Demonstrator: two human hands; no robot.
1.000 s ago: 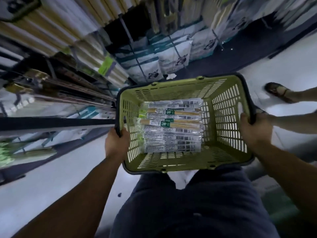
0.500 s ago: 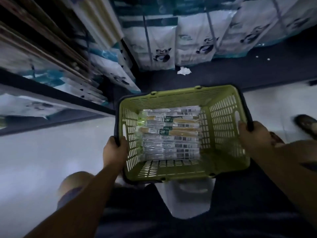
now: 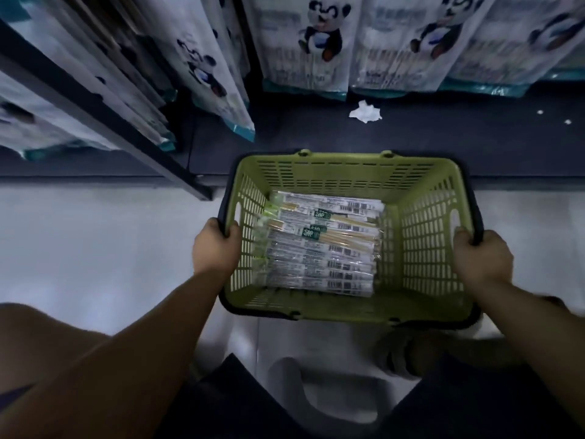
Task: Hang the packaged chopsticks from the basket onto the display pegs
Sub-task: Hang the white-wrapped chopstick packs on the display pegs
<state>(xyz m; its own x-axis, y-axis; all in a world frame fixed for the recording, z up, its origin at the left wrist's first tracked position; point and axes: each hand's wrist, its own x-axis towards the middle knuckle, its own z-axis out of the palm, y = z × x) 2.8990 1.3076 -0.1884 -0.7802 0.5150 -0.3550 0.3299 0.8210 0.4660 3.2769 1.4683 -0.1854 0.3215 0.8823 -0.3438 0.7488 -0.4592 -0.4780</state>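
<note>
So right ahead there's a wall of panda-print packs (image 3: 316,42) hanging down to a dark bottom shelf (image 3: 459,147), with a crumpled scrap of white paper (image 3: 365,111) lying on it just past the basket. More panda packs hang off to the left behind a dark slanted rail (image 3: 104,122). The floor (image 3: 95,248) is pale tile.

The green slotted basket (image 3: 348,166) sits out in front of the shelf edge, gripped on both sides: left hand (image 3: 215,248) curled over the left rim, right hand (image 3: 482,261) wrapped round the right rim. Inside, the packaged chopsticks (image 3: 319,248) lie flat in a neat row across the bottom, shoved toward the left wall, mostly barcode side up, a couple showing green labels. The right part of the basket bottom is bare.
</note>
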